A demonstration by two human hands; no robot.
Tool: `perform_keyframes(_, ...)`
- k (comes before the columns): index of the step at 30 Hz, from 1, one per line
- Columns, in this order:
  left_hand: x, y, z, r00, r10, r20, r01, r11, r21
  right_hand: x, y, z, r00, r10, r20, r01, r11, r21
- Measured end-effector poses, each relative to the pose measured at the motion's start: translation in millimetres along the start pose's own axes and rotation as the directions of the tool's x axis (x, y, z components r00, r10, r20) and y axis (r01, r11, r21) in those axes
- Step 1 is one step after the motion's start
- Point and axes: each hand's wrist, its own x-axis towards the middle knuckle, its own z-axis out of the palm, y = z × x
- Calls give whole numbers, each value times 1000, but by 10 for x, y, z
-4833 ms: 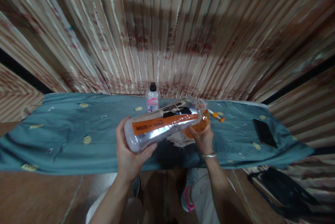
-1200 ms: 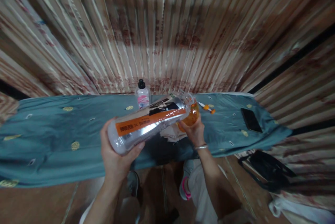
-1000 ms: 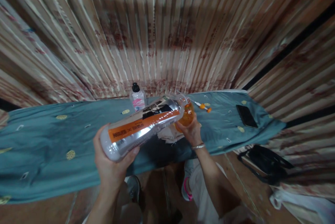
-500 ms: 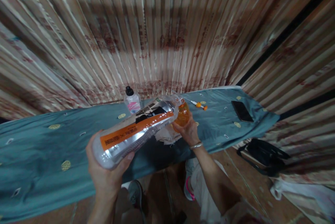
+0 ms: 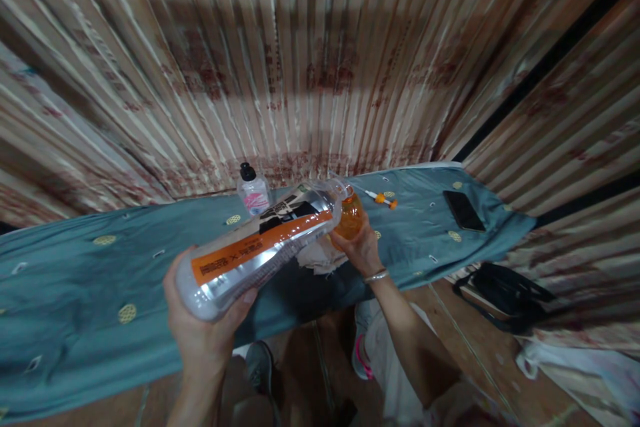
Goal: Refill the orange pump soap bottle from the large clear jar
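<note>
Left hand (image 5: 200,334) fingers wrapped round the base of the big bottle (image 5: 260,247), tipped mouth-down; right hand (image 5: 361,248) cups the orange container (image 5: 349,217) under its neck, over the cloth-covered table (image 5: 75,294). Since half a second ago almost nothing has shifted: the tilt holds, so pouring probably goes on, though no stream shows. Count: one big bottle, one orange container, one small bottle (image 5: 253,192), one phone (image 5: 463,210).

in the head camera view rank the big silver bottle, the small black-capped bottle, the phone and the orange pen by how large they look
1. Big silver bottle, though it is nearest the camera.
2. Small black-capped bottle and phone: too alike to rank.
3. Orange pen.
</note>
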Motion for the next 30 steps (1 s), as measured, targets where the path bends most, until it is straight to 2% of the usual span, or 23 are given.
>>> perform_keyframes(10, 5, -15, -9, 1000, -14, 0, 14, 999, 34, -1, -24, -15, 1000, 16, 6, -16, 1000, 6)
perform_keyframes(21, 9, -20, 26, 1000, -22, 8, 22, 1000, -17, -1, -34, -25, 1000, 27, 1, -27, 1000, 14)
perform_keyframes(30, 13, 38, 77, 999, 27, 22, -25, 997, -66, 9, -33, -30, 999, 40, 15, -40, 999, 6)
